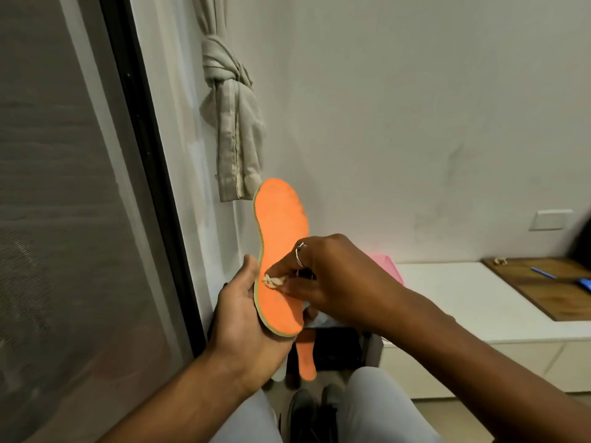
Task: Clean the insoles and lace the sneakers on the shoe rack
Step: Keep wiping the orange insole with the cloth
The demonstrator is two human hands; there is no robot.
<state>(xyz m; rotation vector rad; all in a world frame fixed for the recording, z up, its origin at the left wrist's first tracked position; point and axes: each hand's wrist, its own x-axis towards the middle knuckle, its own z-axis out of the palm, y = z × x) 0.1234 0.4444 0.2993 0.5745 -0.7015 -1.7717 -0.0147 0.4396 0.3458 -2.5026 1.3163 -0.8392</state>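
— Two hands on the insole (281, 225)? Where is it?
— Yes: left hand (243, 314) cups its lower end from behind, fingers curled round the edge; right hand (335, 276) pinches a small pale wad (270, 280) against the orange face, mid-length. It's held in the air. Long axis near upright, top end toward the knotted curtain (233, 100) — toe or heel, cannot tell. Best way: brace firmly, short strokes along the length.
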